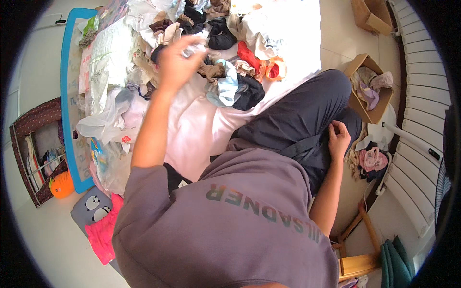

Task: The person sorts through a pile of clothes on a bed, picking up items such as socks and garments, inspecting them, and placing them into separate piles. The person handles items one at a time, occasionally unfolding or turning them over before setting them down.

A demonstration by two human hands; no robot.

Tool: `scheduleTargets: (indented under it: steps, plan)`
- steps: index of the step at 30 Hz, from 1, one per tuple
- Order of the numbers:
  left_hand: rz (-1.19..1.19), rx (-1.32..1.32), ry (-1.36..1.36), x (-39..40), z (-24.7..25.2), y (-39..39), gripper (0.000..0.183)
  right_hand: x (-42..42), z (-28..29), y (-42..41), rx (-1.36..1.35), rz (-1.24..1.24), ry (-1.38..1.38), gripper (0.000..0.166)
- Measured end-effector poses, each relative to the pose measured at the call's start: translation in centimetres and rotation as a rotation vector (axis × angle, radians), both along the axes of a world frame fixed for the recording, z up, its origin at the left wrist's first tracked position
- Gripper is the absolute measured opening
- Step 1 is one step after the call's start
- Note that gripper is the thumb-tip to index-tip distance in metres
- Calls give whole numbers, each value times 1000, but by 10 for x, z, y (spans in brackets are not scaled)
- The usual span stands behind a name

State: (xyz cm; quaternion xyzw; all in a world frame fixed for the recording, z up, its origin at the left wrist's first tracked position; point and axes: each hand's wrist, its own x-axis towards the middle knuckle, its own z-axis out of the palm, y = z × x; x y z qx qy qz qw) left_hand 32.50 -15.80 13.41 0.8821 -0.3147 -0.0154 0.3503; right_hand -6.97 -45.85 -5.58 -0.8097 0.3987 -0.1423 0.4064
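My left hand (180, 64) reaches over a heap of socks and is blurred by motion. Between its thumb and fingers is a small crumpled whitish item (193, 49), too blurred to name exactly. Near that hand lie a brown ribbed sock (211, 71), a black sock (221, 35), a light blue and white sock (227, 84) and a dark sock (249, 93). Farther right are a red sock (247, 55) and an orange-edged red bundle (276, 68). My right hand (339, 138) rests by my dark trouser leg, fingers loosely curled, with nothing seen in it.
A pale sheet (187, 133) lies under the heap. Plastic bags (108, 118) and a blue-framed board (66, 72) stand left. On the right are a cardboard box (374, 108) holding cloth items, another box (371, 18), a white radiator (417, 144) and a pink cloth bundle (374, 159).
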Motion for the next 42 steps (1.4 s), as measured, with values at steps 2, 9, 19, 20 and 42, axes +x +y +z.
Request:
scheduleTargets:
  steps: [2,9,19,20,42]
  plan:
    - [-287,234,-135,-16,-41,-28,44,1,-2,2,-12,-4,-13,13]
    - [-170,48,206,-3,-73,-52,14,-1,14,7,55,-41,1,11]
    - [-71,-563,958,34,3,-28,38,4,6,8,12,-65,-78,13]
    - [-88,-596,1040,33,8,-27,41,6,3,9,12,-54,-70,13]
    - [-375,301,-101,-27,-44,-68,50,0,0,4,34,-84,-25,13]
